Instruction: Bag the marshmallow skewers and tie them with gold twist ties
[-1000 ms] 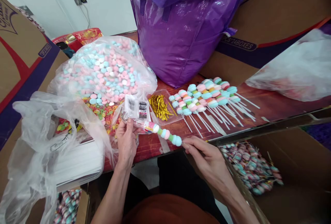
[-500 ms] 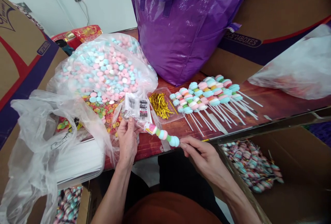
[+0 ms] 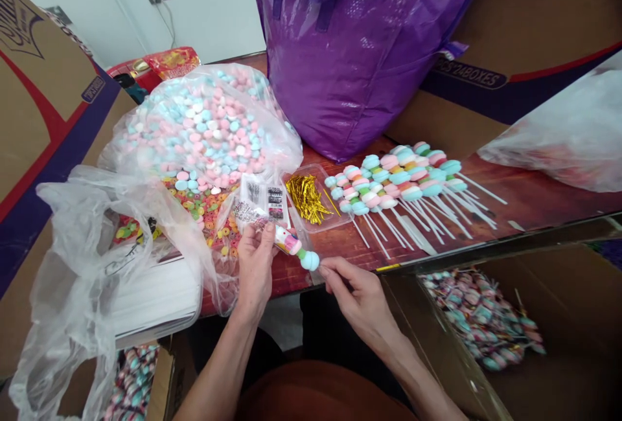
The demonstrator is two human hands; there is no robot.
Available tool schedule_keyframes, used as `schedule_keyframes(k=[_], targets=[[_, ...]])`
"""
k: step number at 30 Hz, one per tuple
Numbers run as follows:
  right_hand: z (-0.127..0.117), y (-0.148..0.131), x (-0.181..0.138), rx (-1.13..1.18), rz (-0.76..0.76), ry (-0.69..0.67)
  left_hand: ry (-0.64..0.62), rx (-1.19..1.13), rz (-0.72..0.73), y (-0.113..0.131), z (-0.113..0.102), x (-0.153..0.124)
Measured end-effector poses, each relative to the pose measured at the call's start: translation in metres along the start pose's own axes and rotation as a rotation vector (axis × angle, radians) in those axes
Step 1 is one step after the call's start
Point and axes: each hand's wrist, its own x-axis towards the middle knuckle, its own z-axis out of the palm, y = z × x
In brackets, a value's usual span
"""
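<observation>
My left hand [image 3: 255, 269] is closed on a clear printed plastic sleeve [image 3: 287, 239], pinched between thumb and fingers. Part of a marshmallow skewer [image 3: 310, 260] sits inside that sleeve; a blue marshmallow and a green piece at its lower end stick out. With thumb and fingertips, my right hand [image 3: 357, 291] grips the skewer's stick just below the blue marshmallow. Beyond my left hand lies a stack of small printed packets [image 3: 265, 197]. Gold twist ties [image 3: 308, 197] fill a clear tray [image 3: 335, 219] beside it.
Several finished marshmallow skewers [image 3: 398, 178] lie right of the tray. Bags of marshmallows [image 3: 208, 123] and gummy rings [image 3: 201, 204] stand left, near white sticks [image 3: 150, 298]. A purple bag [image 3: 340, 71] stands behind. An open carton [image 3: 558, 324] holding wrapped skewers [image 3: 481, 317] is at lower right.
The skewer has gone deeper into the sleeve, so fewer marshmallows stick out. My right hand has moved left, closer to my left hand. The view has shifted slightly.
</observation>
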Motion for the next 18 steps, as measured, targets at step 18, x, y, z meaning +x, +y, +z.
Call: schedule_keyframes(k=[18], targets=[[0.036, -0.012, 0.02, 0.036, 0.13, 0.108, -0.148, -0.063, -0.228, -0.002, -0.005, -0.012]])
